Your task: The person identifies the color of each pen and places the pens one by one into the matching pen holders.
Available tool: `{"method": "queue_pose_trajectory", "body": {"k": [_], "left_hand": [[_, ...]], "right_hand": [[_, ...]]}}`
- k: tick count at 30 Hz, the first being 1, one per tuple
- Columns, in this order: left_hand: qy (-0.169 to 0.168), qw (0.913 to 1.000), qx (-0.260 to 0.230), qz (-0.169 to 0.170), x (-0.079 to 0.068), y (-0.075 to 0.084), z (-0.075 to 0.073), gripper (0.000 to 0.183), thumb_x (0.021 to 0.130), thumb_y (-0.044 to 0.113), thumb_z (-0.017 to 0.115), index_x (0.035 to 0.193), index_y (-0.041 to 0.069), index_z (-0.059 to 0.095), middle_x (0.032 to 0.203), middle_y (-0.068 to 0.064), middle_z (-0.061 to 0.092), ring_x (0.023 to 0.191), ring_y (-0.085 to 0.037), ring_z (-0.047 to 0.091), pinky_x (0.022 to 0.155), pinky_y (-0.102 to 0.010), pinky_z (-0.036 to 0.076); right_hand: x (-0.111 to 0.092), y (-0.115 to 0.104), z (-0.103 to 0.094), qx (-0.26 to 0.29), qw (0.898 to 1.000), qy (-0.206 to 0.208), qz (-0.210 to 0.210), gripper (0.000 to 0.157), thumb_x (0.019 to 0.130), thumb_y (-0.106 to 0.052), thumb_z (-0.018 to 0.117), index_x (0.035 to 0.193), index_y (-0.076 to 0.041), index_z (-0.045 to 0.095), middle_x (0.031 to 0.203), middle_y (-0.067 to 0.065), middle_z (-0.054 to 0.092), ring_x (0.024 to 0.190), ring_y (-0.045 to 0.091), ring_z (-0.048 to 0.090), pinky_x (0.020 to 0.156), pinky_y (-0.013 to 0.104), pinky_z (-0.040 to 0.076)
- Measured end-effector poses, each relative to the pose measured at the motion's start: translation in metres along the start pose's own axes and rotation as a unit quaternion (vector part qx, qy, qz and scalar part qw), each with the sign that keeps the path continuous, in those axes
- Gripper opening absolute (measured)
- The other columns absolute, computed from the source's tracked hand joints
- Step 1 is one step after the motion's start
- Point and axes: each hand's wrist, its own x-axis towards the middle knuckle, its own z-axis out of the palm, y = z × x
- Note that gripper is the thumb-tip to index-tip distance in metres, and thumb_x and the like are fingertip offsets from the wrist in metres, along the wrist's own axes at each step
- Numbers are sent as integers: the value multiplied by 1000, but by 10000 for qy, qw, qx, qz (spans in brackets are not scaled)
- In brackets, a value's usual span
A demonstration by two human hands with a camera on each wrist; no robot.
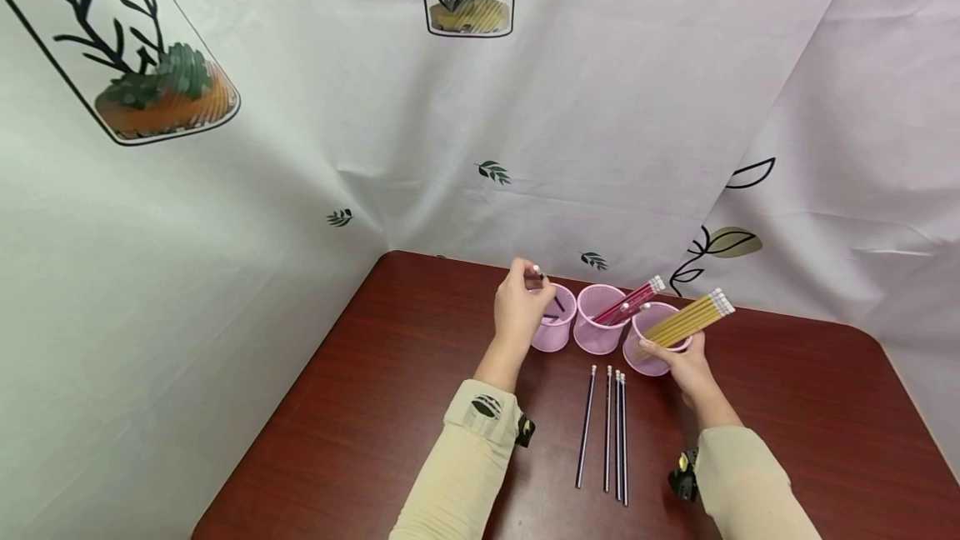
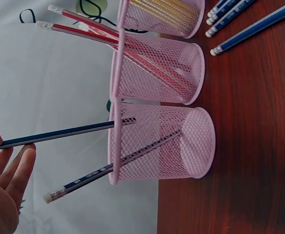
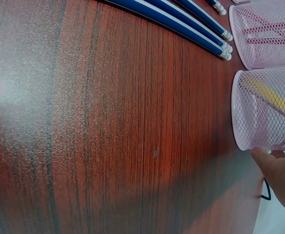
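Note:
My left hand (image 1: 517, 311) pinches a dark blue pencil (image 2: 64, 134) between thumb and fingers over the left pink mesh pencil cup (image 1: 551, 342). In the left wrist view the pencil's lower end is inside that cup's rim. Another blue pencil (image 2: 91, 176) leans in the same cup, its white eraser outward. My right hand (image 1: 692, 369) grips the side of the right pink mesh cup (image 1: 643, 362), thumb at the front. Several yellow pencils (image 1: 686, 322) lean out of this cup over the hand. In the right wrist view, part of the hand is cut off by the frame.
Between them stands a middle pink cup (image 1: 597, 342) with several red pencils (image 1: 633, 302). Several blue pencils (image 1: 607, 432) lie on the dark red-brown table (image 1: 420, 357) in front of the cups. A white patterned cloth (image 1: 600, 107) hangs right behind the table.

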Motion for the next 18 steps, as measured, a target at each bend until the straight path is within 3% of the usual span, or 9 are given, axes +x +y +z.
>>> {"method": "queue_pose_trajectory", "body": {"k": [4,8,18], "left_hand": [[-143,9998,117,35,-1,-4,1,17,76,11,64,90,11,54,85,1,65,76,-8,65,69,-26,50],[-233,9979,565,227,-5,-9,4,18,77,13,65,92,12,56,85,2,68,77,-9,65,67,-29,49],[-524,9905,1186,468,-13,-12,11,18,76,10,67,88,10,54,80,1,65,71,-11,63,63,-27,49]], "right_hand": [[0,-1,0,37,10000,17,-7,87,82,-12,70,139,-4,4,135,15,25,125,24,26,108,36,17],[0,0,0,51,10000,32,-36,86,82,-11,69,139,-4,6,132,13,29,122,23,28,107,35,20],[0,1,1,27,10000,47,-56,84,81,-12,71,136,-4,7,132,14,28,122,24,27,107,37,19]]}}
